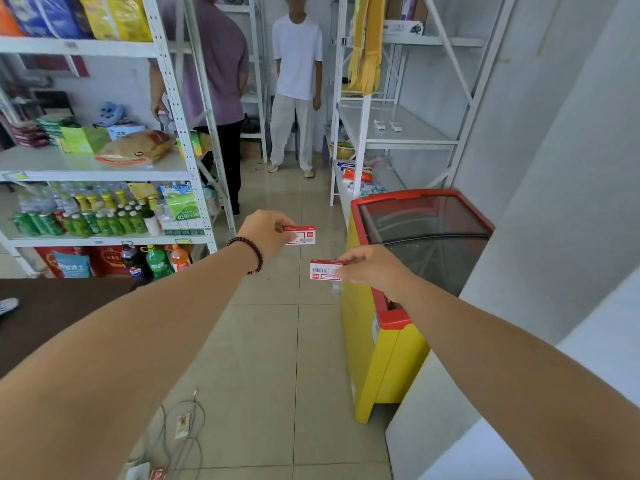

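Note:
Both my arms reach out over the tiled aisle. My left hand [265, 232], with a dark bead bracelet at the wrist, pinches a small red and white packet [303, 235] by its left end. My right hand [372, 270] pinches a second red and white packet [323, 270] by its right edge, barcode side facing me. The two packets hang apart in the air, the left one higher and farther from me.
A white shelf rack [180, 112] with bottles and bags stands on the left. A red and yellow chest freezer [391, 348] is on the right, a white rack [360, 133] behind it. Two people [298, 64] stand at the aisle's far end. Cables [180, 424] lie on the floor.

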